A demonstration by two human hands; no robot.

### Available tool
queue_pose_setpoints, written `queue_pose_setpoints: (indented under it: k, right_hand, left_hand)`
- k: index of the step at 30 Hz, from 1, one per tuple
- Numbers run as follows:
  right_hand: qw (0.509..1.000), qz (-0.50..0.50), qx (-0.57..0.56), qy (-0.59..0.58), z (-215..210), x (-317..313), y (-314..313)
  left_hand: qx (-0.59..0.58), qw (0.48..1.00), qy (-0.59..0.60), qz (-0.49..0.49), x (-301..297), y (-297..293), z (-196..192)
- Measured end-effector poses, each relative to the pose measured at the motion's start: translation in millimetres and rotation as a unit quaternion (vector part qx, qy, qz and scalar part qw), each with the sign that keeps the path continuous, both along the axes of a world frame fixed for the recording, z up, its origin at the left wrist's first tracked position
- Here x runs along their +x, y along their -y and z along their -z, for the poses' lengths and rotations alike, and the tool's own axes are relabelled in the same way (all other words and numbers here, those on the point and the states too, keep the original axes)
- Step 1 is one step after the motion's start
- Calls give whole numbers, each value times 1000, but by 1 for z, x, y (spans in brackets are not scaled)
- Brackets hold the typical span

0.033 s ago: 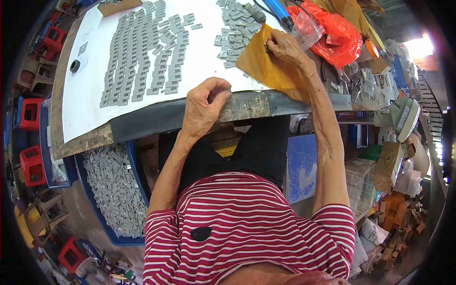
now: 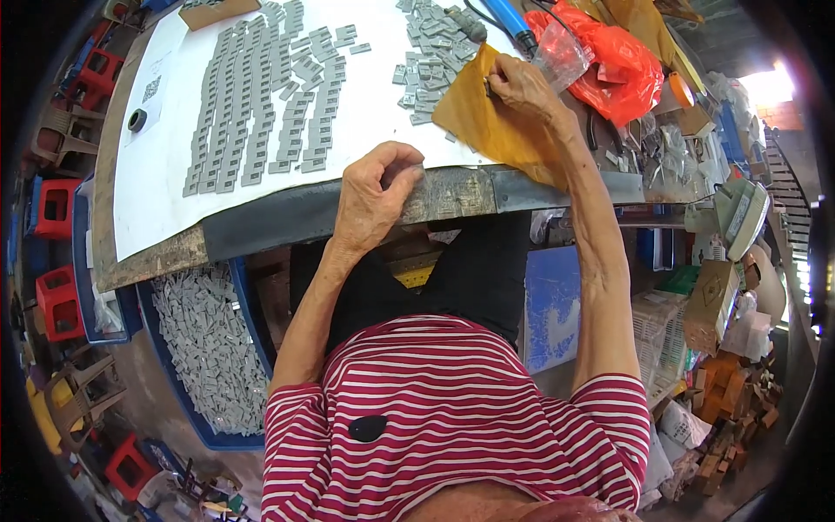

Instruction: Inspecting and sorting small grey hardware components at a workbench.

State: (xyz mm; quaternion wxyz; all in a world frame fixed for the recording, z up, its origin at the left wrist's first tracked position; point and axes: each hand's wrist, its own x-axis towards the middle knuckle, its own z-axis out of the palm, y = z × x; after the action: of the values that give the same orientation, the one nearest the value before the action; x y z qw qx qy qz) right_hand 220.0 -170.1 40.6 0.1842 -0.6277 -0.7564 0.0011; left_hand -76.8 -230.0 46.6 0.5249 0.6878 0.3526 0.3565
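Observation:
My left hand [image 2: 372, 193] is at the table's front edge, fingers curled round toward the thumb in a pinch. Whatever sits between those fingertips is too small to make out. Over a brown-orange sheet [image 2: 487, 117] rests my right hand [image 2: 520, 85], its fingers closed, with a small dark spot at the fingertips that I cannot name. The sheet hangs over the table edge under my right forearm. Beyond it lies a loose heap of small grey rectangular pieces [image 2: 426, 52]. More grey pieces stand in long overlapping rows [image 2: 230, 113] on white paper to the left.
A black tape roll [image 2: 136, 120] lies on the paper at left. Red plastic bag [image 2: 613, 65] and blue tool handle [image 2: 511, 24] are at the back right. Below the table's left side, a blue bin [image 2: 204, 439] holds many grey pieces. Red stools [image 2: 59, 209] stand farther left.

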Motion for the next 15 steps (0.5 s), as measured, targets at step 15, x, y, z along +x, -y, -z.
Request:
queue_pose_setpoints:
  k: [15]
  right_hand:
    - [999, -28, 29, -17, 15, 8, -15]
  left_hand:
    - [16, 1000, 8, -9, -2, 2, 0]
